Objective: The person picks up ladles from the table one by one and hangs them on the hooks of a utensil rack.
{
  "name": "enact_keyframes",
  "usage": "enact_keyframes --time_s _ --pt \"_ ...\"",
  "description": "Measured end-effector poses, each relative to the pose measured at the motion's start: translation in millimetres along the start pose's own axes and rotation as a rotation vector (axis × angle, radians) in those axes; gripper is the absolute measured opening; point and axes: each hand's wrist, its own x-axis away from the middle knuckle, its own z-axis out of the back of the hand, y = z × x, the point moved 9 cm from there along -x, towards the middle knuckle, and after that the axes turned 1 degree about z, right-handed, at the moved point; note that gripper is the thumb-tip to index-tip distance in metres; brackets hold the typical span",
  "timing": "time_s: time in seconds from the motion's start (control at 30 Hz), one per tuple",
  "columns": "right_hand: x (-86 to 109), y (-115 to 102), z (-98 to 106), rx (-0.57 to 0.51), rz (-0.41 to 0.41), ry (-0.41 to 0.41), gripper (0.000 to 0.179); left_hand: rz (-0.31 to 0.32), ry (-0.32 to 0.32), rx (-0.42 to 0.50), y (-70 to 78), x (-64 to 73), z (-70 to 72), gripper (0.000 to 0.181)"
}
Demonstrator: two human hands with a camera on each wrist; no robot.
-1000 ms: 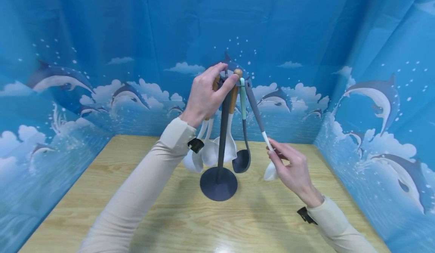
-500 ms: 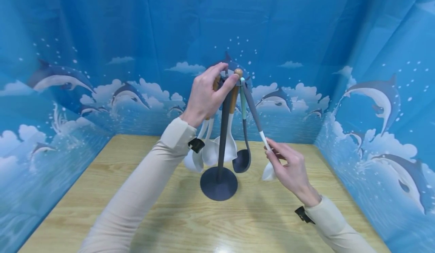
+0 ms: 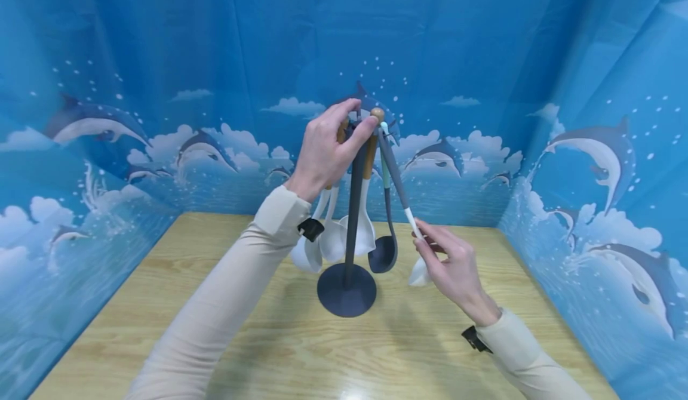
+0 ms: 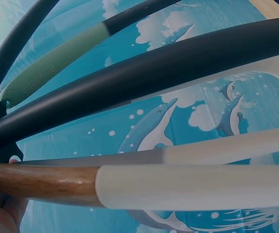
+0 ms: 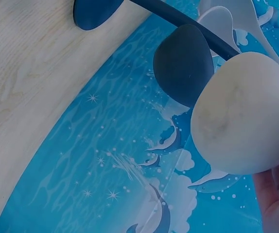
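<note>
A dark utensil stand [image 3: 346,298] with a round base stands upright on the table. My left hand [image 3: 325,149] grips its top, the thumb beside a round wooden knob. My right hand [image 3: 454,265] pinches the white shaft of a grey-handled ladle [image 3: 395,173]. This ladle slants, its handle's upper end against the stand's top; whether it is hooked there I cannot tell. Its white bowl [image 5: 241,114] hangs beyond the right fingers. On the stand hang a green-handled black ladle [image 3: 383,254], a wooden-handled white utensil [image 4: 47,184] and several other white utensils [image 3: 333,242].
The stand is on a light wooden table [image 3: 258,340]. Blue dolphin-printed curtains [image 3: 269,42] enclose the back and both sides. The hanging bowls crowd close around the pole, with the black ladle nearest to the held one.
My right hand has moved slightly left, bringing the grey-handled ladle's shaft and bowl closer to the stand. Its handle now overlaps the green one. My left hand stays at the stand's top.
</note>
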Motion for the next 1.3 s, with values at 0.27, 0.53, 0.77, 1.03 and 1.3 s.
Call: enact_keyframes --time_s 0.27,0.53,0.77,1.03,1.3 --pt "1.0 1.9 -5.9 -0.037 -0.008 0.001 0.043 0.013 -0.005 0.004 -0.8 0.9 0.2 0.05" --pt "3.4 5.2 -15.1 -0.088 -0.061 -0.009 0.044 -0.004 0.008 0.0 -0.5 1.2 -0.2 0.05" --pt "2.4 2.0 -22.2 -0.136 -0.038 0.006 0.043 -0.012 0.018 0.004 0.5 1.8 0.6 0.049" --pt "3.1 1.9 -26.6 -0.139 -0.064 0.013 0.041 -0.015 0.015 0.011 2.1 1.6 -0.8 0.05" --pt "3.4 5.2 -28.8 -0.136 -0.089 0.0 0.039 -0.025 0.021 0.011 2.7 1.4 -0.6 0.049"
